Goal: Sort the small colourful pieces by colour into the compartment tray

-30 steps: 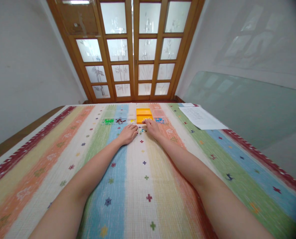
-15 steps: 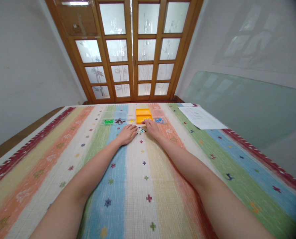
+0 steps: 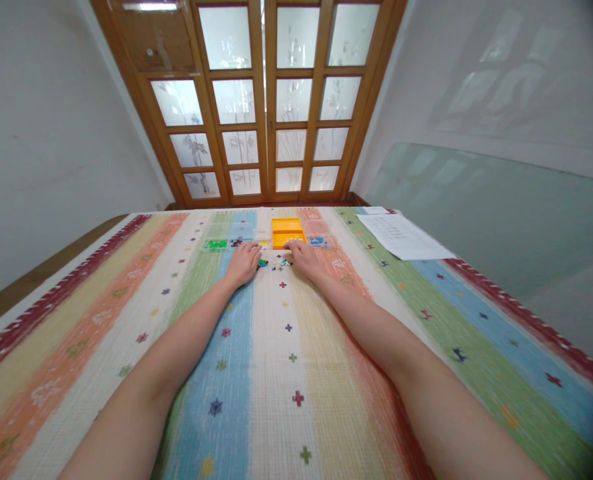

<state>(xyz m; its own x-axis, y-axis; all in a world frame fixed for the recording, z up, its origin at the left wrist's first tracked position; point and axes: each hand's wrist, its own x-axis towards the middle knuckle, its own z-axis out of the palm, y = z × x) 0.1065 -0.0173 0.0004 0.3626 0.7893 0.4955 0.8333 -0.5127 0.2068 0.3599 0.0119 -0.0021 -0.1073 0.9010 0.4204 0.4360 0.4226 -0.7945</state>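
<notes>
My left hand (image 3: 244,261) lies palm down on the striped cloth (image 3: 276,373), fingers stretched forward. Its fingertips touch the near edge of a clear box of dark red pieces (image 3: 236,243). My right hand (image 3: 304,257) rests a little to the right, its fingers curled together at the front edge of an orange tray (image 3: 287,231). What the right fingers hold, if anything, is too small to see. Between the two hands lies a small heap of mixed coloured pieces (image 3: 279,264).
A clear box of green pieces (image 3: 216,245) stands left of the dark red one, and a box of blue pieces (image 3: 319,241) right of the orange tray. A printed sheet of paper (image 3: 401,235) lies at the far right. Wooden glazed doors stand beyond the table.
My left hand has slid left and forward to the box of dark red pieces, uncovering some loose pieces. My right hand has stayed at the orange tray.
</notes>
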